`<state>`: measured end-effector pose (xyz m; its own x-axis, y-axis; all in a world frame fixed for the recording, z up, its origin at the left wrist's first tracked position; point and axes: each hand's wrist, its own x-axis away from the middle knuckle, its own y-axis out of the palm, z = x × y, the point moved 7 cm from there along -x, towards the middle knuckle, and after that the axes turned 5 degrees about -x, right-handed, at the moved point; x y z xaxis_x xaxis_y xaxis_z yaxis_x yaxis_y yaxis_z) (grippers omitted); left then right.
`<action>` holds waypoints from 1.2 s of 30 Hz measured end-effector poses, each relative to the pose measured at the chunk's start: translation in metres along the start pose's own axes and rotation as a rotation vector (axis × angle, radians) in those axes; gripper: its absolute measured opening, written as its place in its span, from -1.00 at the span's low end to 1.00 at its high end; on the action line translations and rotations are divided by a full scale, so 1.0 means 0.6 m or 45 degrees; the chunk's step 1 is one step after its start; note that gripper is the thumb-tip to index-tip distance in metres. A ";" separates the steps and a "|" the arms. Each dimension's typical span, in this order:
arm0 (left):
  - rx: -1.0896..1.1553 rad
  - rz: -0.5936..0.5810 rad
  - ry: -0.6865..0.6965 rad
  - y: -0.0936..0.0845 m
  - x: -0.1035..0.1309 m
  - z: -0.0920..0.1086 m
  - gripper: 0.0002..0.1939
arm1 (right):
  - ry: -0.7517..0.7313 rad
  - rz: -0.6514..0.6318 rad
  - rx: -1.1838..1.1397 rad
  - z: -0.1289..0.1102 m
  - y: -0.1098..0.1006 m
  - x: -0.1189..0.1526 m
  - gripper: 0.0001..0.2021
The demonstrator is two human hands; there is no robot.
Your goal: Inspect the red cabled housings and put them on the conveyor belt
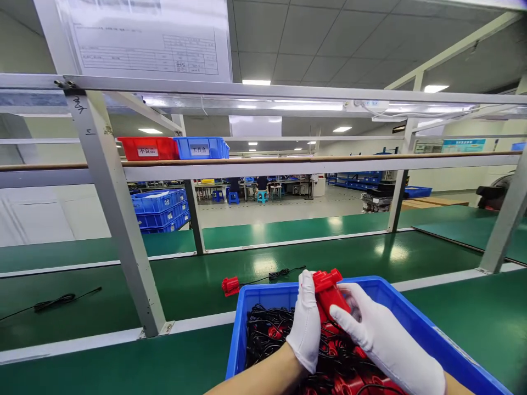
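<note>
Both hands wear white gloves. A red plastic part (331, 296) is held between them above a blue bin (415, 312). My left hand (307, 323) presses against the part's left side with its fingers together. On the right side, my right hand (376, 329) grips the part between thumb and fingers. Inside the bin lie several red parts (349, 384) tangled with black cables (263, 334). Beyond the bin's far left corner, another red part (230, 286) with a coiled black cable (279, 274) rests on the green table.
A coiled black cable (55, 301) lies on the green tabletop (197, 351) at left. Metal uprights (129, 236) stand near it. The shelf above (288, 166) carries a red bin (148, 149) and a blue bin (201, 148). Stacked blue crates (160, 211) and seated people are farther back.
</note>
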<state>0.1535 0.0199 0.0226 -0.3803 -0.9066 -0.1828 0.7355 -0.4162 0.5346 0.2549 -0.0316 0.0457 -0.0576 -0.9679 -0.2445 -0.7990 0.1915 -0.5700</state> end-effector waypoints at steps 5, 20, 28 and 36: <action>-0.154 -0.059 0.083 0.000 0.009 0.014 -0.51 | -0.170 0.256 0.270 -0.018 -0.005 0.017 -0.60; -0.041 -0.647 0.105 0.041 0.032 0.072 -0.25 | -0.676 0.296 0.262 -0.076 -0.029 0.079 -0.52; -0.704 -0.541 0.680 0.023 0.046 0.090 -0.18 | -0.154 0.016 -0.034 -0.041 -0.036 0.065 -0.55; -1.474 -0.540 1.215 0.007 0.071 0.114 -0.37 | -0.630 -0.061 0.042 -0.036 -0.051 0.072 -0.65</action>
<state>0.1023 -0.0156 0.0737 -0.5108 -0.2331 -0.8275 0.8569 -0.0605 -0.5119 0.2641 -0.0829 0.0698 0.2758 -0.7843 -0.5557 -0.7742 0.1614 -0.6121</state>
